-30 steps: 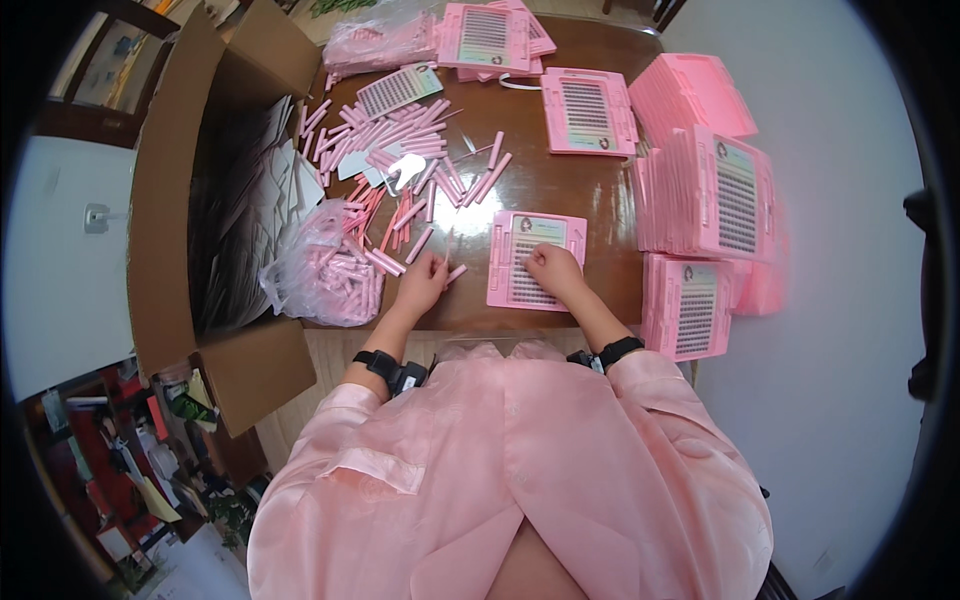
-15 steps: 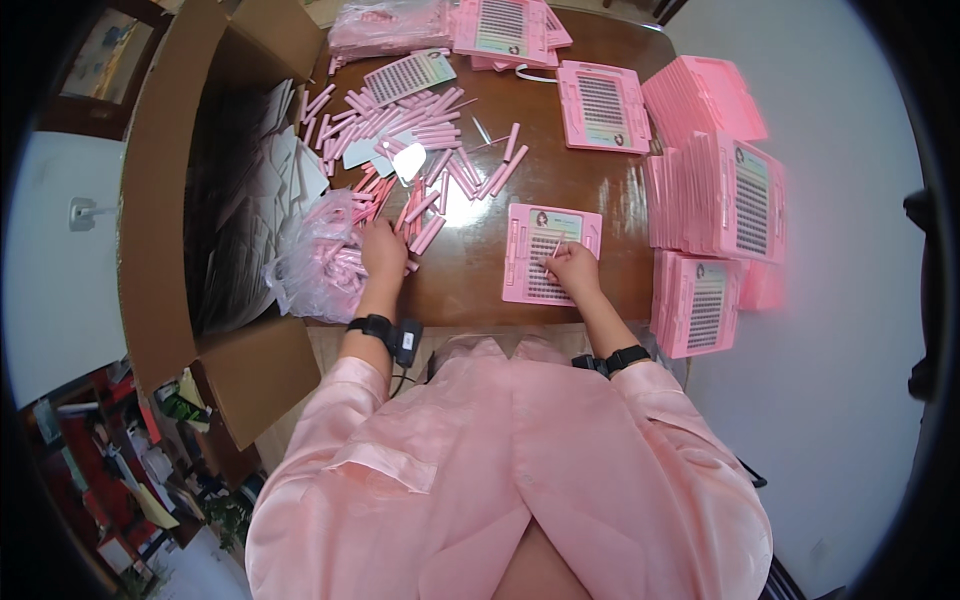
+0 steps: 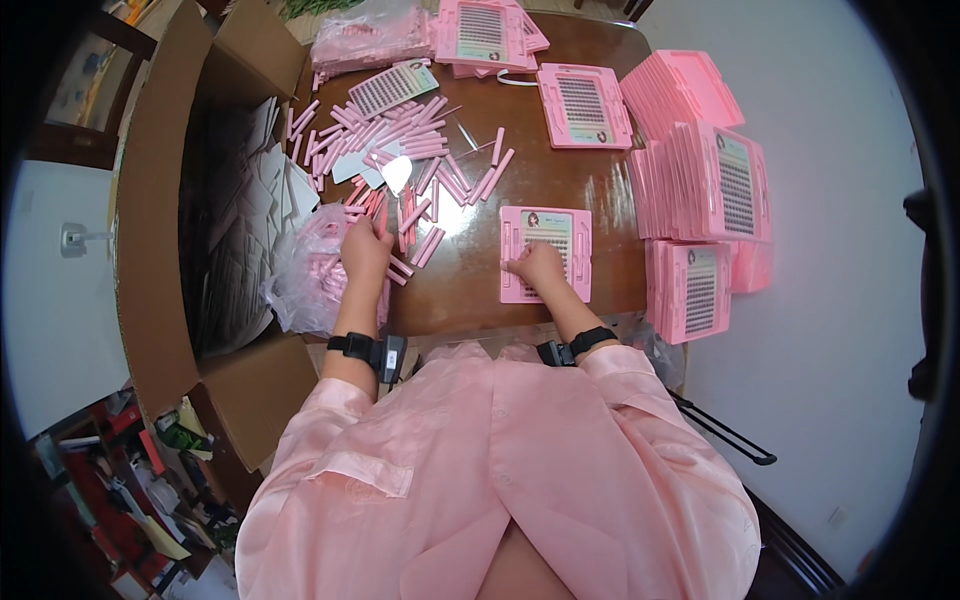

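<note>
A pink lash tray [image 3: 583, 285] lies flat on the table in front of me, its card carrying rows of dark lash clusters. My right hand [image 3: 540, 264] is over the tray, fingers closed at its left side; whatever they hold is hidden. At the left, my left hand [image 3: 367, 248] is closed beside a clear plastic bag [image 3: 290, 298] of pink tubes. Slim salmon-coloured sticks [image 3: 404, 222] lie just beyond it, and what its fingers grip is not clear. Many loose pink tubes [image 3: 430, 246] are spread past that hand.
A big cardboard box [image 3: 158, 230] holding white packets stands at the left. Stacked pink lash trays [image 3: 735, 190] line the table's right edge. Farther back lie another lash tray [image 3: 584, 105], a loose lash card [image 3: 393, 88] and a bagged pink stack [image 3: 372, 38].
My right hand has moved from the middle of the tray to its left side, and the thin stick it held no longer shows. My left hand has shifted slightly left.
</note>
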The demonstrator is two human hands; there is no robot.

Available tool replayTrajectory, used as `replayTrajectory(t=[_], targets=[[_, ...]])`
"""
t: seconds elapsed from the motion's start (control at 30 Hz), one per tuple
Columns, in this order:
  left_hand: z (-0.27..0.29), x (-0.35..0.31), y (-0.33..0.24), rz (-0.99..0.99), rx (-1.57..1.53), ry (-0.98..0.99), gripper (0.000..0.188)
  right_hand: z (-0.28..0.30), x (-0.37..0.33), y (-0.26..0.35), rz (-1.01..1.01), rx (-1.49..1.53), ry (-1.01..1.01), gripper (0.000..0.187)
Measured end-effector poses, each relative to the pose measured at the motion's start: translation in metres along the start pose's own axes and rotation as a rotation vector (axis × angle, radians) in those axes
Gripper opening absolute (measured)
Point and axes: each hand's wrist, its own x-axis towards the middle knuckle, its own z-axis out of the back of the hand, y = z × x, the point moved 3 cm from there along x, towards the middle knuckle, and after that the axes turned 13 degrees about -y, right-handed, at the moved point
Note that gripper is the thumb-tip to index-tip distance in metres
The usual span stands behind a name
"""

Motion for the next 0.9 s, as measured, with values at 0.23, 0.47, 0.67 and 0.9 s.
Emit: replayTrajectory(t=[0.23, 0.47, 0.67, 0.9], targets=[[-0.068, -0.060, -0.081, 0.352, -0.969, 0.764, 0.010, 0.018, -0.011, 0.004, -0.230, 0.714, 0.238, 0.021], [-0.117, -0.125, -0.168, -0.126, -0.450, 0.607, 0.018, 0.042, -0.025, -0.047, -0.363, 1.050, 0.156, 0.015], [-0.122, -0.109, -0.149, -0.034, -0.257, 0.281, 0.028, 0.060, 0.023, -0.126, -0.339, 0.803, -0.240, 0.011], [-0.151, -0.104, -0.089, 0.094, -0.329, 0.325, 0.030, 0.050, 0.060, -0.158, -0.241, 0.369, -0.127, 0.012]])
